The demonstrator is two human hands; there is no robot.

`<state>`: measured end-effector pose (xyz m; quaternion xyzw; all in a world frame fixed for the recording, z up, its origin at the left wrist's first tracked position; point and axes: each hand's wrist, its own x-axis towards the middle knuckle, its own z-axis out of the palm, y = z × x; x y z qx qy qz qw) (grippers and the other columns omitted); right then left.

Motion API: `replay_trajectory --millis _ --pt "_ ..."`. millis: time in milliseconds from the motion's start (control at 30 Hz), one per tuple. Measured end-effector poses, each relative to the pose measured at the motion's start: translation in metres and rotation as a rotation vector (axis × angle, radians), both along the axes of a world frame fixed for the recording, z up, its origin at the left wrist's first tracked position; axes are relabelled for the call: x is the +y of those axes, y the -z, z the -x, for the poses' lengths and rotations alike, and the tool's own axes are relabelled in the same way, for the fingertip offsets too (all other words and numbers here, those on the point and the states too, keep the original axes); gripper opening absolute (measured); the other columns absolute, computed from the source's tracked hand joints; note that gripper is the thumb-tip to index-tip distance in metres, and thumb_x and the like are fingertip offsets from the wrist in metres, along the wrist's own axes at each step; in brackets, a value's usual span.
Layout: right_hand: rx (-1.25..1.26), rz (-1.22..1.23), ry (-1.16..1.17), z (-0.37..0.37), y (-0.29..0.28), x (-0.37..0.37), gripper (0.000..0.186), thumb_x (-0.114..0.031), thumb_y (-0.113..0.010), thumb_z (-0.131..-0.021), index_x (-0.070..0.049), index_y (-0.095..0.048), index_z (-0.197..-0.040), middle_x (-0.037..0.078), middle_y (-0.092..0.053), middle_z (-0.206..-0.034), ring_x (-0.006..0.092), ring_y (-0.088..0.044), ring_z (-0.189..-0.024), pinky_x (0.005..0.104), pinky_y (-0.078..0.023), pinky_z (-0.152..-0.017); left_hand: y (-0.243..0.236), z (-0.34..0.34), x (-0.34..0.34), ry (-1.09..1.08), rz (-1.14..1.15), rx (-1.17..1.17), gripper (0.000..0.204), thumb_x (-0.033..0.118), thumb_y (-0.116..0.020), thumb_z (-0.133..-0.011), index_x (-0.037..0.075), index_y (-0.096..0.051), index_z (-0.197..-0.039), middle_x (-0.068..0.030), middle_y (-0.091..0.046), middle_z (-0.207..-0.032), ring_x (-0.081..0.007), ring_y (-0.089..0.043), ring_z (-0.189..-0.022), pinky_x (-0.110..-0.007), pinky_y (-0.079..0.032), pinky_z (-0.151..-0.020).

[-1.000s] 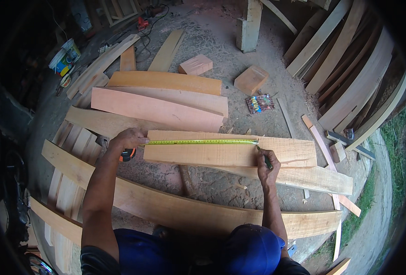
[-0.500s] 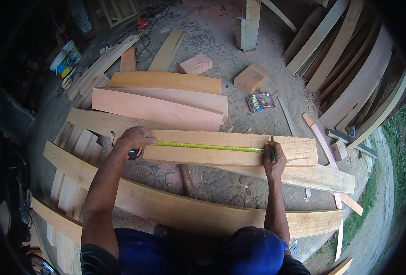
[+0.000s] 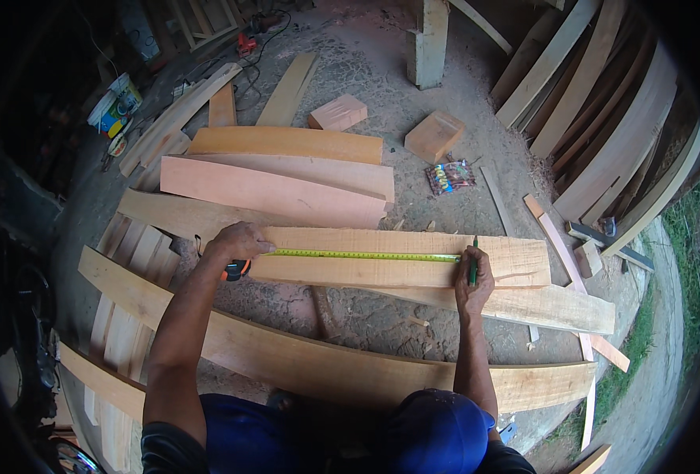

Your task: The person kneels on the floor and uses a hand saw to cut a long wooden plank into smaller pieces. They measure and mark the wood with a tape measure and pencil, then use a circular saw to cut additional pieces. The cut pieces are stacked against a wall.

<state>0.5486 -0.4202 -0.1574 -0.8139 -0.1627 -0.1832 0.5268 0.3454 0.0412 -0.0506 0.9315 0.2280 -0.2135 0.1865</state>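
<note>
Pinching flat yellow measuring tape [image 3: 366, 255] mid-frame, left hand [image 3: 241, 241] could slip if loose, skewing it over long pale wooden board [image 3: 366, 272]. Right hand [image 3: 480, 283] clasps slim green pencil [image 3: 473, 271].

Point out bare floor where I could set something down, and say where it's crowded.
Bare floor shows between the post and the pinkish block. Another patch, with some chips, lies between the board under the tape measure and the long curved board nearer you. Crowded: the left, with loose planks close together, and the upper right, full of leaning planks.
</note>
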Motion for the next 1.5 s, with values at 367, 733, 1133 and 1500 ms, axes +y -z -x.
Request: replay_trajectory --millis 367,733,1133,1500 --pt "-0.105 -0.005 0.104 -0.007 0.005 0.001 0.012 -0.005 -0.066 -0.103 -0.005 -0.068 -0.115 0.010 -0.074 -0.105 0.0218 -0.072 -0.099 0.0331 -0.055 -0.091 -0.003 -0.015 -0.017 0.033 -0.036 0.049 0.045 0.051 -0.072 -0.088 0.007 -0.080 -0.083 -0.0128 -0.077 -0.079 -0.0294 -0.075 -0.080 -0.043 -0.057 -0.082" --pt "-0.070 -0.038 0.133 -0.012 0.009 -0.002 0.017 0.000 -0.063 -0.102 -0.004 -0.067 -0.118 0.010 -0.072 -0.110 0.0207 -0.070 -0.104 0.0331 -0.054 -0.096 0.002 -0.020 -0.017 0.083 -0.002 -0.006 0.051 0.051 -0.072 -0.091 0.004 -0.076 -0.072 -0.0111 -0.073 -0.069 -0.0260 -0.072 -0.071 -0.041 -0.056 -0.075" --pt "0.006 -0.118 0.102 -0.013 0.010 -0.009 0.020 -0.004 -0.064 -0.103 -0.003 -0.067 -0.123 0.011 -0.072 -0.111 0.0188 -0.069 -0.103 0.0332 -0.054 -0.095 0.010 -0.020 -0.018 0.098 -0.010 -0.033 0.051 0.053 -0.073 -0.090 0.004 -0.077 -0.074 -0.0122 -0.074 -0.070 -0.0264 -0.073 -0.071 -0.042 -0.056 -0.074" --pt "0.175 0.024 0.014 0.018 -0.030 -0.056 0.021 -0.018 -0.063 -0.106 -0.003 -0.072 -0.116 0.011 -0.074 -0.087 0.0169 -0.069 -0.081 0.0337 -0.055 -0.076 0.011 -0.017 -0.017 0.020 0.002 -0.007 0.045 0.049 -0.074 -0.088 0.005 -0.079 -0.078 -0.0143 -0.075 -0.075 -0.0304 -0.073 -0.075 -0.044 -0.057 -0.078"
